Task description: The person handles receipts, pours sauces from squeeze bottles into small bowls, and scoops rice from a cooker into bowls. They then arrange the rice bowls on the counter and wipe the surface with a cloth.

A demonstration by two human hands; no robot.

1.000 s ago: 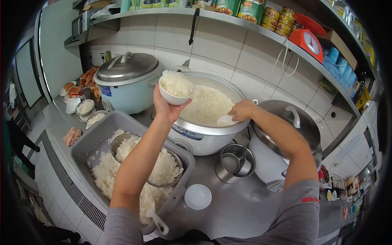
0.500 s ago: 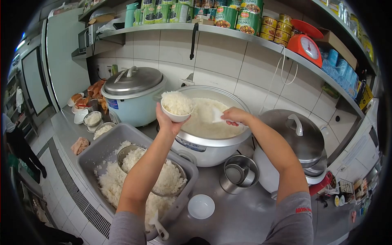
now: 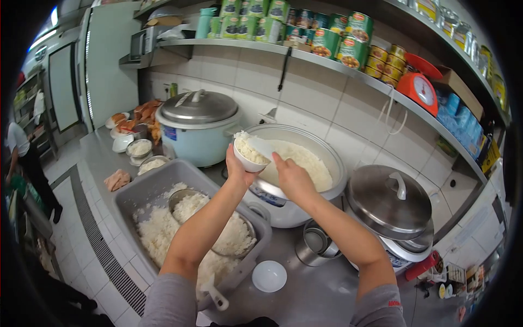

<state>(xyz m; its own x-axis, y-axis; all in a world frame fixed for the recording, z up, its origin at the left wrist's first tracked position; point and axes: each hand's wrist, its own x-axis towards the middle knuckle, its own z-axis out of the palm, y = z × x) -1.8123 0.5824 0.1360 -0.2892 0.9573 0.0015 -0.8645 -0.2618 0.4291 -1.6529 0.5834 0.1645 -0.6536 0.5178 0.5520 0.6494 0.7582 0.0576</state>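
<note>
My left hand [image 3: 239, 170] grips a small white bowl [image 3: 249, 161] heaped with cooked rice [image 3: 243, 143], tilted toward the right. In my right hand [image 3: 293, 179] is a white rice paddle [image 3: 261, 146], its flat blade pressed against the rice in the bowl. Both hands are over the near left rim of a large open rice cooker [image 3: 336, 173], which holds white rice [image 3: 303, 161]. Below my left forearm stands a grey tub [image 3: 131, 203] with loose rice and round metal bowls of rice in it; my arm hides part of these.
A lidded rice cooker [image 3: 199, 131] stands at the back left, another [image 3: 390, 201] at the right. Metal pots [image 3: 316, 245] and a white bowl [image 3: 269, 276] sit on the steel counter. A second paddle [image 3: 217, 297] lies at the tub's edge. Overhead runs a shelf [image 3: 239, 43] of cans.
My right hand has brought the paddle from inside the cooker left to the bowl. The bowl has tipped toward the paddle. The camera view has shifted a little.
</note>
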